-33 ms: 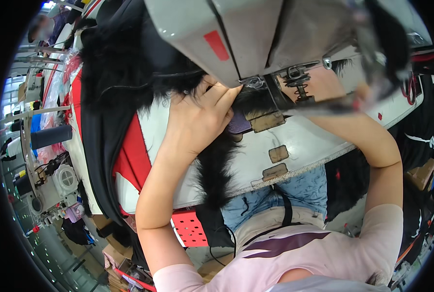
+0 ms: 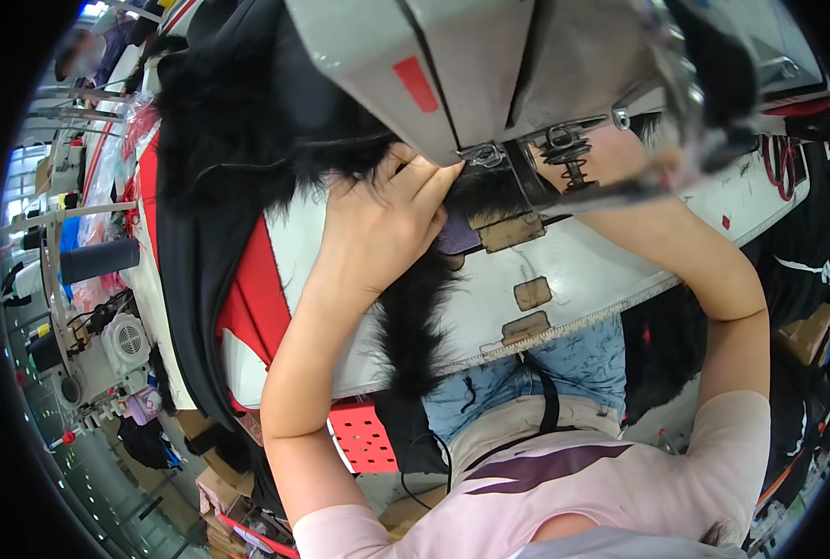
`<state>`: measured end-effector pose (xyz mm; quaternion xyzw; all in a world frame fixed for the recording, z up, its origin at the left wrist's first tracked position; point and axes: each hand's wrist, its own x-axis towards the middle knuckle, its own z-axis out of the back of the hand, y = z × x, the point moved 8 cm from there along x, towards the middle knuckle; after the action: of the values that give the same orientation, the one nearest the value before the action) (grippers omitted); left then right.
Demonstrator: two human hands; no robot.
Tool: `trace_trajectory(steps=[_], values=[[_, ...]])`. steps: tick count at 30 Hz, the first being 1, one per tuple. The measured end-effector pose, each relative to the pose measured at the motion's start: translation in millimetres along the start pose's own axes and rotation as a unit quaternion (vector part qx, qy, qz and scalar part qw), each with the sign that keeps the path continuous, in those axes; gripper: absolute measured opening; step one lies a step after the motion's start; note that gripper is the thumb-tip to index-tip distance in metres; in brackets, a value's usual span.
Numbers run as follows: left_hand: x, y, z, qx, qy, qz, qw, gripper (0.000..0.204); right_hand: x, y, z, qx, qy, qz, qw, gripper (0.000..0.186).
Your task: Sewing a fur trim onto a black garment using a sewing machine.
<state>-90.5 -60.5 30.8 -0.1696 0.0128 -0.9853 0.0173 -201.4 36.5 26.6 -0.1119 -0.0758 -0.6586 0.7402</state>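
A sewing machine (image 2: 476, 56) with a pale grey head and a red mark stands over the white table. Just left of its needle area is my left hand (image 2: 382, 210), its fingers closed together on black fur trim (image 2: 415, 326). One tail of that trim hangs from under the hand toward the table's near edge; more of it lies under the presser area. My right hand (image 2: 615, 154) is behind the machine's front parts, right of the needle. Only some skin shows there, and its fingers are hidden.
Black fabric with fur (image 2: 229, 140) is heaped at the left, beside red cloth (image 2: 257, 303). The white table (image 2: 583, 265) has tan tape patches and a measuring strip along its near edge. A motor (image 2: 126, 345) is far left; black cloth (image 2: 797, 242) lies at the right.
The blurred part at the machine's right has shifted, and the machine head looks slightly displaced to the right. My right forearm has moved a little; my left hand stays in nearly the same place.
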Motion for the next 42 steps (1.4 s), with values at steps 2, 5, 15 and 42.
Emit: trace_trajectory(steps=[2, 5, 15, 42], values=[[1.4, -3.9, 1.7, 0.018, -0.005, -0.007, 1.0, 0.047, -1.8, 2.6, 1.1, -0.025, -0.016, 0.011, 1.0, 0.008], [-0.3, -9.3, 6.6, 0.007, -0.015, -0.01, 1.0, 0.047, -6.0, 4.8, 14.6, -0.042, -0.073, 0.009, 0.996, 0.009], [11.6, 18.1, 17.3, 0.207, 0.008, -0.182, 0.961, 0.028, -0.5, 16.0, 13.0, -0.018, -0.112, 0.112, 0.987, 0.017], [-21.1, -27.6, 6.7, 0.122, 0.071, -0.019, 0.99, 0.038, 10.8, -7.9, 2.9, 0.256, -0.042, -0.031, 0.965, 0.024]])
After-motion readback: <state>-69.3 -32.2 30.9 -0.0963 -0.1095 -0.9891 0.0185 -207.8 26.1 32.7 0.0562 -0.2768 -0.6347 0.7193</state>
